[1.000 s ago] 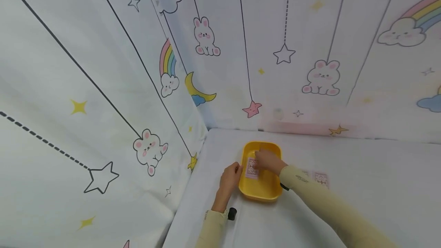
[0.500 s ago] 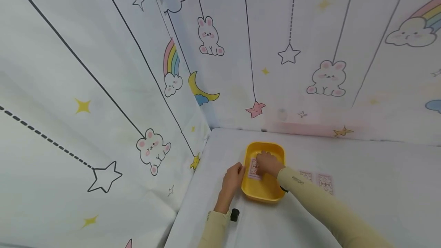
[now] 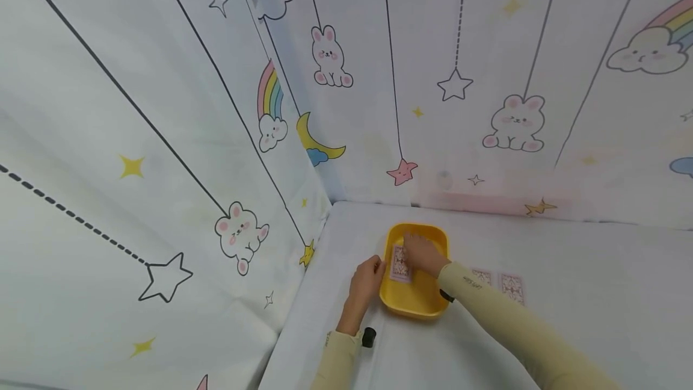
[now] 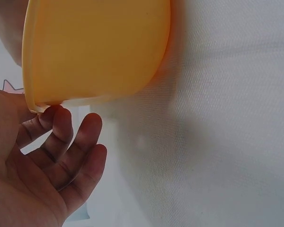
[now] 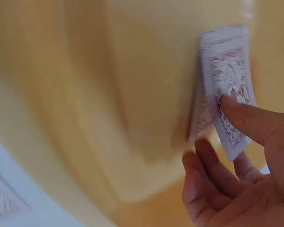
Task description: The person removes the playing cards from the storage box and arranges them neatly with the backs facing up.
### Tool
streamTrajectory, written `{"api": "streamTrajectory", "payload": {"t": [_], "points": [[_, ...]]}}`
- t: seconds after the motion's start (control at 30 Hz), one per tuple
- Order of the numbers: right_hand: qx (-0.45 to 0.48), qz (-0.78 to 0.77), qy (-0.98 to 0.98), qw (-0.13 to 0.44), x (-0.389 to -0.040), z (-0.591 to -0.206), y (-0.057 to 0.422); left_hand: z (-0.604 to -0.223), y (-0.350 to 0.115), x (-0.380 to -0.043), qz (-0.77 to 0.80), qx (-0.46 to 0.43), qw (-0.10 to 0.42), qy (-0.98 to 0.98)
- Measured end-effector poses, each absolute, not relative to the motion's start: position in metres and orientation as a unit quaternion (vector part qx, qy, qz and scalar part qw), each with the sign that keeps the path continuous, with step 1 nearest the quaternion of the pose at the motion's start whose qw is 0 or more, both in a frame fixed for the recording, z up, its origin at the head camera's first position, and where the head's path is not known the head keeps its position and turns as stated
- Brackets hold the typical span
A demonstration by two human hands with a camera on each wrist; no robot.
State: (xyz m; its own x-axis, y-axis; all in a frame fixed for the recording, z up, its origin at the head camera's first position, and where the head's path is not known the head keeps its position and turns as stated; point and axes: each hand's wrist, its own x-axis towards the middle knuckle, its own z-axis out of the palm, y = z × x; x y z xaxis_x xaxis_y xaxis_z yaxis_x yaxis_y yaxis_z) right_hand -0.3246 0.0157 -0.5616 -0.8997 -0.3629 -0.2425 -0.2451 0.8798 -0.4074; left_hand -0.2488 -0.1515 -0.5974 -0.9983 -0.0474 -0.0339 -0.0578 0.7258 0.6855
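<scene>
A yellow plastic basin (image 3: 415, 308) stands on the white-covered table. My left hand (image 3: 366, 280) pinches its left rim between thumb and fingertips; in the left wrist view the other fingers curl loosely below the basin wall (image 4: 102, 47). Inside the basin, my right hand (image 3: 426, 255) holds a small flat sachet (image 5: 227, 71) with a reddish floral print and crimped ends. The thumb presses its front, with fingers behind. Close behind it a second sachet (image 5: 199, 116) is partly hidden. In the head view a sachet (image 3: 399, 265) shows beside the right fingers.
Two more printed sachets, a nearer-basin sachet (image 3: 482, 277) partly behind the right sleeve and a farther sachet (image 3: 512, 287), lie on the table right of the basin. A white curtain (image 3: 368, 107) printed with rabbits and stars rises at the back and left.
The right hand has shifted slightly toward the basin's far end, and more of the sachet shows beside it. The left hand keeps its grip on the rim. The head view has turned slightly.
</scene>
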Motion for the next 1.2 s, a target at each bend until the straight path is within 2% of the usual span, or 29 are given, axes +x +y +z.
{"api": "streamTrajectory", "payload": {"t": [0.33, 1.2], "points": [[-0.123, -0.356, 0.903, 0.206, -0.333, -0.559, 0.033, -0.597, -0.15, -0.249, 0.366, -0.034, 0.01, 0.93], [-0.128, -0.466, 0.853, 0.198, -0.31, -0.542, 0.101, -0.598, -0.149, -0.248, 0.361, -0.039, 0.016, 0.931]]}}
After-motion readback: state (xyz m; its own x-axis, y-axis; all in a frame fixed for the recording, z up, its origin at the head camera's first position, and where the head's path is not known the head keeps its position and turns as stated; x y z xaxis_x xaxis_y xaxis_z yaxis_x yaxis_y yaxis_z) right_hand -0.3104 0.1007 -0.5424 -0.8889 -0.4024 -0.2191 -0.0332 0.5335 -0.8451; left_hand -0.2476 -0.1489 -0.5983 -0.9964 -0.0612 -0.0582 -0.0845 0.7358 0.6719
